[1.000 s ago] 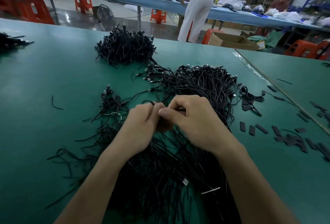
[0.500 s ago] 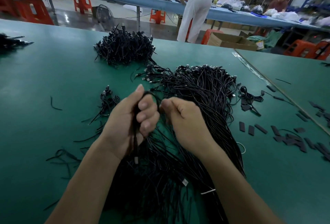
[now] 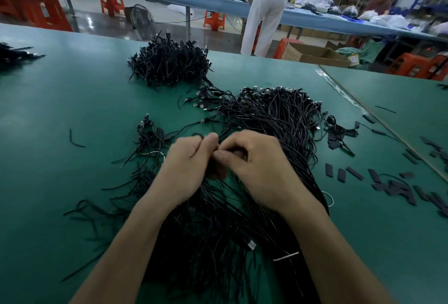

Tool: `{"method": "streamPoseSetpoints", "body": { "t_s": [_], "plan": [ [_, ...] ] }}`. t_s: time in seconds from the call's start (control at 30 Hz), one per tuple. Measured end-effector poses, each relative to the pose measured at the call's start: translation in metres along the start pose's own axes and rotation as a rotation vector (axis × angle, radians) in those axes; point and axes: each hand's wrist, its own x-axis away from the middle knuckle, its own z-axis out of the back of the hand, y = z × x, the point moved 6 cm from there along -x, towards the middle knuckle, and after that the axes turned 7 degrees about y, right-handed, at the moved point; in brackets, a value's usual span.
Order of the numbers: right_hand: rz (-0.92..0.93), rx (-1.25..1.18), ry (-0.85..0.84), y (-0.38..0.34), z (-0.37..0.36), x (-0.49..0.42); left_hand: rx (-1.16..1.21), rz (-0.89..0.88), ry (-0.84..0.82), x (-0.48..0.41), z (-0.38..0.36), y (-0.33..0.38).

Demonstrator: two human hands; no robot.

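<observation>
black cable [image 3: 198, 135] pinched btwn l hand [image 3: 186, 165], r hand [image 3: 257, 165], over cable pile [image 3: 278, 114]

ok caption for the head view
Left hand and right hand pinch thin black cable over black cable heap on green table.

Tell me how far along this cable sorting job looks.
Seemingly done: the far heap of bundled cables and a small bundle to the left. In hand: the left hand and right hand pinch one black cable between them. Left: the large loose cable pile, apparently a big share of the work.
</observation>
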Motion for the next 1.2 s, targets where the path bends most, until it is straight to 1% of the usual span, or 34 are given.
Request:
{"method": "streamPoseSetpoints", "body": {
  "t_s": [0.07, 0.13, 0.2, 0.3, 0.37, 0.43, 0.5, 0.63, 0.67, 0.73, 0.8, 0.83, 0.87, 1.0, 1.1, 1.13, 1.2],
  "plan": [
    [-0.044, -0.159, 0.006, 0.004, 0.006, -0.003, 0.112, 0.106, -0.124, 0.005, -0.008, 0.001],
    [-0.078, -0.263, -0.032, 0.007, 0.006, -0.005, 0.212, 0.184, -0.189, 0.008, -0.013, 0.0],
    [-0.108, -0.321, -0.073, 0.01, 0.003, -0.006, 0.271, 0.218, -0.265, 0.011, -0.016, 0.001],
    [-0.16, -0.495, -0.129, 0.011, -0.001, -0.004, 0.363, 0.247, -0.366, 0.015, -0.017, 0.0],
    [-0.177, -0.548, -0.156, 0.011, -0.001, -0.003, 0.42, 0.284, -0.419, 0.016, -0.017, -0.003],
    [-0.176, -0.528, -0.16, 0.011, 0.002, -0.004, 0.462, 0.327, -0.444, 0.017, -0.016, -0.005],
    [-0.16, -0.45, -0.141, 0.012, 0.005, -0.005, 0.494, 0.343, -0.418, 0.016, -0.016, -0.007],
    [-0.098, -0.207, -0.071, 0.009, 0.007, -0.005, 0.372, 0.284, -0.246, 0.011, -0.018, -0.009],
    [-0.078, -0.171, -0.043, 0.007, 0.008, -0.004, 0.376, 0.284, -0.214, 0.011, -0.018, -0.008],
    [-0.048, -0.176, 0.016, 0.001, 0.008, -0.004, 0.507, 0.359, -0.21, 0.012, -0.021, -0.006],
    [-0.021, -0.216, 0.066, -0.007, 0.006, -0.003, 0.695, 0.443, -0.29, 0.016, -0.028, -0.003],
    [-0.012, -0.245, 0.081, -0.01, 0.004, -0.003, 0.744, 0.473, -0.326, 0.018, -0.03, -0.002],
    [-0.006, -0.274, 0.09, -0.011, 0.003, -0.002, 0.748, 0.492, -0.347, 0.019, -0.032, -0.002],
    [-0.054, -0.381, 0.113, -0.005, 0.001, -0.004, 0.61, 0.463, -0.349, 0.018, -0.032, -0.008],
    [-0.039, -0.297, 0.167, 0.003, -0.001, -0.004, 0.414, 0.45, -0.258, 0.016, -0.026, -0.016],
    [-0.055, -0.288, 0.185, 0.008, -0.003, -0.004, 0.339, 0.424, -0.219, 0.015, -0.024, -0.017],
    [-0.144, -0.326, 0.211, 0.022, -0.008, -0.002, 0.218, 0.363, -0.135, 0.011, -0.018, -0.019]
  ]
}}
